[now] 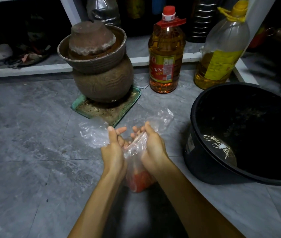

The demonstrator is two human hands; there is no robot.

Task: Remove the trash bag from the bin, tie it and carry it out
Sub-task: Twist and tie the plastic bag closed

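A clear plastic trash bag (pixel 137 170) with red waste at its bottom hangs between my hands, above the grey floor. My left hand (pixel 114 148) grips one loose flap of the bag's mouth, which sticks out to the left. My right hand (pixel 152 148) grips the other flap, which rises behind its fingers. The two hands are close together, palms facing each other, fingers partly spread. The black bin (pixel 203 162) stands to the right, tilted toward me, with no bag in it and several small sticks at its bottom.
A brown clay jar (pixel 102 69) with an upturned lid stands on a green tray (pixel 132 100) ahead. Two oil bottles (pixel 166 54) (pixel 222 48) stand behind the bin, by a white cabinet frame (pixel 24 70). Grey floor tiles (pixel 33 143) stretch to the left.
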